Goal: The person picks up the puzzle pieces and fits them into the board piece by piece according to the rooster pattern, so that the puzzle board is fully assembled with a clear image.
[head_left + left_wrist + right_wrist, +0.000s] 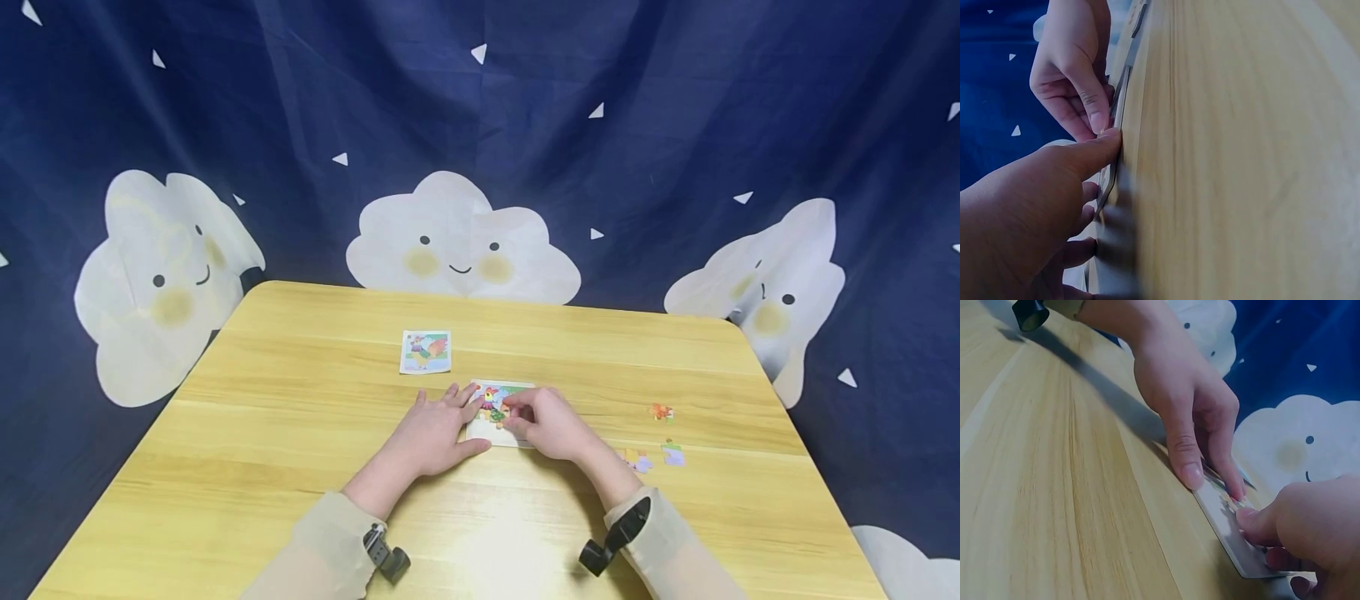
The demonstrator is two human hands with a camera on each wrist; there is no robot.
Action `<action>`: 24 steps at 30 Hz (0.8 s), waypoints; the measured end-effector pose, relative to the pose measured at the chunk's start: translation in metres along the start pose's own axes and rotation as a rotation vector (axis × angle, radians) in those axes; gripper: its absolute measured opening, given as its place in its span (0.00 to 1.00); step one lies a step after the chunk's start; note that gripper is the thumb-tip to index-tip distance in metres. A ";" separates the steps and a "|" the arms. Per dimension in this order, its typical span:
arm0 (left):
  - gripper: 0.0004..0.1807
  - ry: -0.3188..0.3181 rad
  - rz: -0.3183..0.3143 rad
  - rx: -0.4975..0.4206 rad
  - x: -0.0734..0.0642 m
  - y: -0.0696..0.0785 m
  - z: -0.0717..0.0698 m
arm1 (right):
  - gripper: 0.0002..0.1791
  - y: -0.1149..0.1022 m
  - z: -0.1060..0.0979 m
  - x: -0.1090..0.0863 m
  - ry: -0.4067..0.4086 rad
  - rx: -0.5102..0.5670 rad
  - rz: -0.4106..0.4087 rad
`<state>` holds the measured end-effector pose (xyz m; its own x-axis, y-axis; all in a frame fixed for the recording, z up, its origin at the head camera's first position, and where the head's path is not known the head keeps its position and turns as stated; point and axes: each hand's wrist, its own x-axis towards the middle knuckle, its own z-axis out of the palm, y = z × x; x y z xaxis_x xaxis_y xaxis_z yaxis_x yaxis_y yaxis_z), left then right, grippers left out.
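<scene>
Puzzle tray (501,437) lies flat on the surface (300,375), partly filled with a bird picture (489,398). Loose pieces (674,455) lie well apart to the right of the tray; a picture card (425,353) lies beyond it, to the left. Handling (judged): pieces likely light, stiff and thin, easily nudged out of line; best held by opposite edges, then pressed flat. The tray also looks light and may slide unless steadied at its rim. Left hand (437,433): fingers spread, touching the tray's left side, thumb at its near edge. Right hand (553,427): thumb and forefinger bent toward each other over the tray, apparently pinching a puzzle piece (506,410), mostly hidden; exact gap cannot be told.
</scene>
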<state>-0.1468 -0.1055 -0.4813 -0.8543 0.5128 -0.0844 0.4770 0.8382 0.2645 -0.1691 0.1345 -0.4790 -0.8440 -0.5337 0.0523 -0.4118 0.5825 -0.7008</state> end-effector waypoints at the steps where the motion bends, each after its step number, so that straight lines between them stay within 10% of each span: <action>1: 0.44 0.000 0.000 0.001 0.000 0.000 0.000 | 0.15 0.000 0.000 0.000 0.003 -0.015 -0.005; 24: 0.43 0.004 0.035 0.067 0.004 0.009 -0.006 | 0.13 0.001 -0.002 0.003 0.039 -0.205 -0.047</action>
<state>-0.1477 -0.0970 -0.4738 -0.8378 0.5411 -0.0729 0.5188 0.8306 0.2023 -0.1729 0.1345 -0.4775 -0.8334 -0.5413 0.1119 -0.5089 0.6723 -0.5376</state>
